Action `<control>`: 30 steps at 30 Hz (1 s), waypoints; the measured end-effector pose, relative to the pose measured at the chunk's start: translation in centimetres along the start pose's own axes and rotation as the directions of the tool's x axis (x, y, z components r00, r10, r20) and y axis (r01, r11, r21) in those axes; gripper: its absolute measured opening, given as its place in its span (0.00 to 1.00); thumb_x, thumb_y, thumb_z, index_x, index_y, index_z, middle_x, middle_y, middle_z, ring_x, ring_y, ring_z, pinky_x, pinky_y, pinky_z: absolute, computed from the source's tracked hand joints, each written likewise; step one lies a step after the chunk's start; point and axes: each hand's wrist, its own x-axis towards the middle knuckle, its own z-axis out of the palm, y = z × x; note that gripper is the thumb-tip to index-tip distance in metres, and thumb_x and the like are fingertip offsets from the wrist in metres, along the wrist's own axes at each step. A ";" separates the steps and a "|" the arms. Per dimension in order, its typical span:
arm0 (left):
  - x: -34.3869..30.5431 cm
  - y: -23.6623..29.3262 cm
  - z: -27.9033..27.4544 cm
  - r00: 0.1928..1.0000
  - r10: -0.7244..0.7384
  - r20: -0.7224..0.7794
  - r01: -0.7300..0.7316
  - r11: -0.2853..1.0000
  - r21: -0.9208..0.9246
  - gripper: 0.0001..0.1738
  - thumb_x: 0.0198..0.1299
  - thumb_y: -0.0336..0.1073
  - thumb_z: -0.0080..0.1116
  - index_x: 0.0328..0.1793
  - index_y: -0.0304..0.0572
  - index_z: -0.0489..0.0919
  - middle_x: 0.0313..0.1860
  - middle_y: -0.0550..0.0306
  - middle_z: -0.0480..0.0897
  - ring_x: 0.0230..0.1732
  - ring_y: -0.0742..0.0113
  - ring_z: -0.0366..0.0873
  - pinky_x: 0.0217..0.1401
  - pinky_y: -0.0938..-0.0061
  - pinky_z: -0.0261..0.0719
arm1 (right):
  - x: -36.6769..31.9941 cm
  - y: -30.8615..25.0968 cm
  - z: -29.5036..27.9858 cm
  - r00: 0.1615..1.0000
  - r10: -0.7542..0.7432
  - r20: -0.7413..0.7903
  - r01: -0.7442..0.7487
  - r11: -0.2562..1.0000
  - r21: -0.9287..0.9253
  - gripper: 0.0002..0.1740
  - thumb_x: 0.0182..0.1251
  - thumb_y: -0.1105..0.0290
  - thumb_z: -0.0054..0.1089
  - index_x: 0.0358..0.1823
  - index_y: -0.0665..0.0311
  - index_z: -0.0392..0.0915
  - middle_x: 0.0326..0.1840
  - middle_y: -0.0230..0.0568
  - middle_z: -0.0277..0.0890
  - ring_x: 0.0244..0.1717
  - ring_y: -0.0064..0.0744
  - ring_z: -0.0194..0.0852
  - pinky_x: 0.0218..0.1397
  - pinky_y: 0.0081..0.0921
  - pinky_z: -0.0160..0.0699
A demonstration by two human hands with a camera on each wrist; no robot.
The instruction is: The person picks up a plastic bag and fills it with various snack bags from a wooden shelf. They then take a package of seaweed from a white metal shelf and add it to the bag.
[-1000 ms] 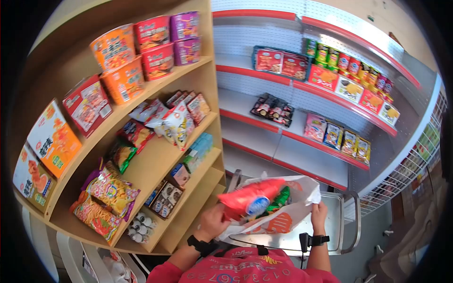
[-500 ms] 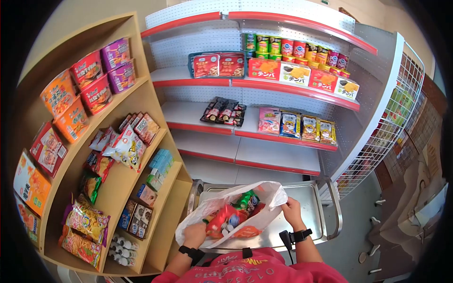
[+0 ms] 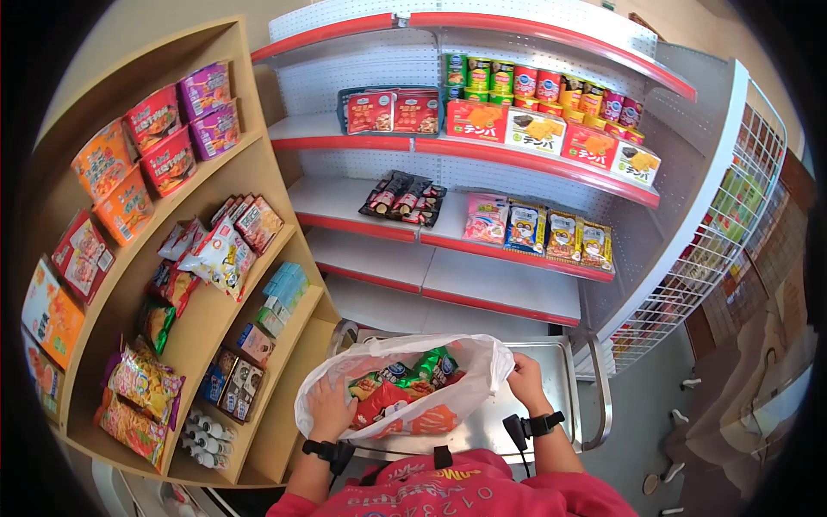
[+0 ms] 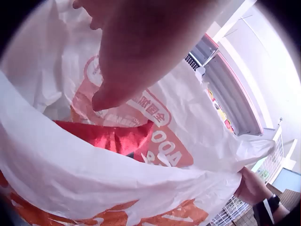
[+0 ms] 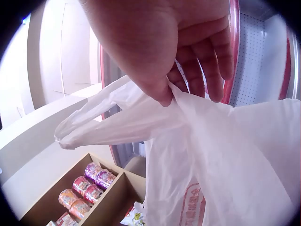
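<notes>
A white plastic bag (image 3: 484,358) with orange print stands wide-mouthed on the metal cart (image 3: 556,375). Inside it lie a red snack packet (image 3: 381,403) and green snack packets (image 3: 433,366). My left hand (image 3: 329,408) reaches into the left side of the bag, its fingers extended against the plastic and nothing in its grasp. In the left wrist view, that thumb hangs above the red packet's edge. With thumb and fingers, my right hand (image 3: 525,381) pinches the right rim of the bag, near a handle loop (image 5: 75,136).
On my left, a wooden shelf (image 3: 310,246) holds cup noodles (image 3: 168,159), snack bags (image 3: 142,388) and boxes. Ahead, a white shelf unit (image 3: 500,289) with red edging carries cans, boxes and packets. A wire rack (image 3: 724,215) stands at the right.
The red packet went from the left hand down into the bag. That hand let it go, moving to the bag's left side. The right hand keeps its hold on the rim. The view swung right.
</notes>
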 end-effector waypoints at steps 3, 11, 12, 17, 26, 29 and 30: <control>0.3 -2.1 0.3 0.990 0.048 -0.132 -0.075 0.976 -0.206 0.18 0.48 0.41 0.61 0.45 0.40 0.78 0.47 0.44 0.78 0.46 0.59 0.77 0.47 0.66 0.74 | 0.2 0.8 -0.1 0.999 -0.031 -0.015 0.030 0.996 -0.090 0.08 0.51 0.72 0.59 0.33 0.67 0.79 0.24 0.40 0.76 0.24 0.23 0.71 0.30 0.21 0.70; 1.1 -7.5 -5.1 0.876 -0.400 -0.269 0.112 0.712 -0.693 0.12 0.53 0.37 0.58 0.37 0.35 0.79 0.26 0.50 0.81 0.27 0.62 0.79 0.33 0.72 0.76 | 1.2 1.4 1.6 0.997 -0.070 -0.035 0.069 0.996 -0.048 0.10 0.52 0.71 0.58 0.33 0.71 0.78 0.25 0.39 0.78 0.28 0.22 0.70 0.33 0.23 0.70; 1.2 -8.4 -6.1 0.855 -0.412 -0.314 0.120 0.747 -0.654 0.12 0.53 0.37 0.57 0.37 0.35 0.79 0.25 0.50 0.81 0.26 0.63 0.79 0.33 0.72 0.75 | 1.4 1.5 1.8 0.997 -0.066 -0.043 0.065 0.997 -0.030 0.10 0.52 0.72 0.57 0.34 0.72 0.78 0.25 0.37 0.78 0.28 0.21 0.70 0.34 0.22 0.70; 2.9 -15.4 -8.2 0.710 -0.528 -0.466 0.117 0.741 -0.661 0.14 0.52 0.35 0.57 0.42 0.34 0.77 0.33 0.47 0.80 0.32 0.61 0.79 0.36 0.71 0.76 | 1.7 0.6 2.9 0.997 -0.060 -0.042 0.062 0.997 0.054 0.11 0.51 0.75 0.57 0.36 0.73 0.77 0.30 0.35 0.77 0.33 0.20 0.70 0.38 0.20 0.70; 9.1 -27.8 -12.2 0.592 -0.800 -0.099 0.050 0.159 -0.986 0.26 0.51 0.40 0.56 0.56 0.38 0.67 0.50 0.51 0.72 0.49 0.58 0.71 0.49 0.65 0.70 | 1.9 1.0 5.3 0.994 -0.031 -0.108 0.044 0.992 0.120 0.12 0.51 0.76 0.57 0.39 0.73 0.76 0.34 0.35 0.77 0.35 0.21 0.71 0.40 0.20 0.69; 11.4 -33.0 -11.8 0.639 -0.752 0.161 -0.114 -0.300 -0.947 0.26 0.56 0.46 0.51 0.56 0.36 0.64 0.54 0.53 0.69 0.53 0.58 0.69 0.48 0.59 0.71 | 2.2 3.9 5.2 0.989 -0.037 -0.141 0.051 0.994 0.092 0.12 0.53 0.76 0.54 0.40 0.72 0.76 0.36 0.34 0.77 0.37 0.22 0.72 0.41 0.20 0.70; 12.2 -34.6 -11.7 0.632 -0.749 0.201 -0.210 -0.415 -0.885 0.27 0.57 0.46 0.51 0.56 0.35 0.64 0.54 0.52 0.68 0.53 0.57 0.69 0.49 0.60 0.71 | 2.0 4.2 5.1 0.991 -0.029 -0.130 0.042 0.994 0.099 0.13 0.54 0.76 0.54 0.41 0.72 0.76 0.37 0.35 0.76 0.37 0.22 0.72 0.41 0.20 0.70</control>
